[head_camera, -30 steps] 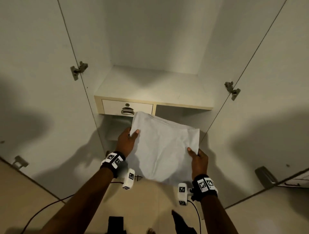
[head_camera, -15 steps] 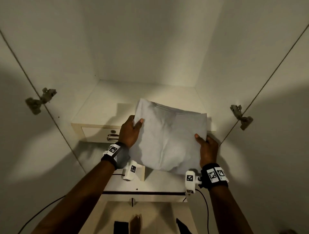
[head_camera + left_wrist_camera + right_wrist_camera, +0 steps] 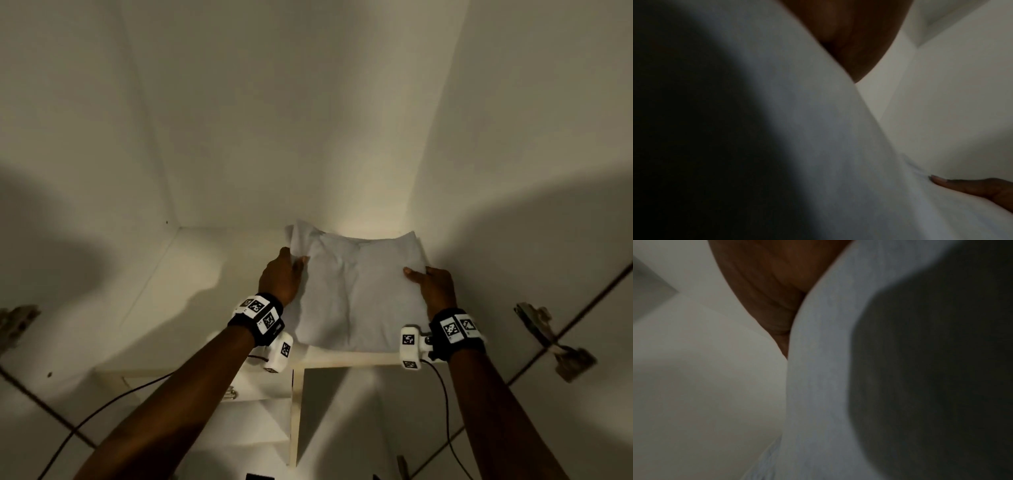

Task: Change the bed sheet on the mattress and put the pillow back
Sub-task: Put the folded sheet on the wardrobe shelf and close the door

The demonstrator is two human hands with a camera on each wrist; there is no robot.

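Both hands: you grip the folded sheet (image 3: 356, 291) at its side edges.
Left hand (image 3: 279, 279): thumb pinches sheet.
Right hand (image 3: 436, 289): thumb on top.
Sheet: between your fingers, on shelf (image 3: 191, 294).

One folded bed sheet (image 3: 356, 294) lies between two hands, the left hand (image 3: 279, 277) gripping its left edge and the right hand (image 3: 435, 287) its right edge. Each wrist wears one marker band and one white camera (two of each). Two door hinges show: one (image 3: 17, 325) far left, one (image 3: 555, 342) right of the right hand.
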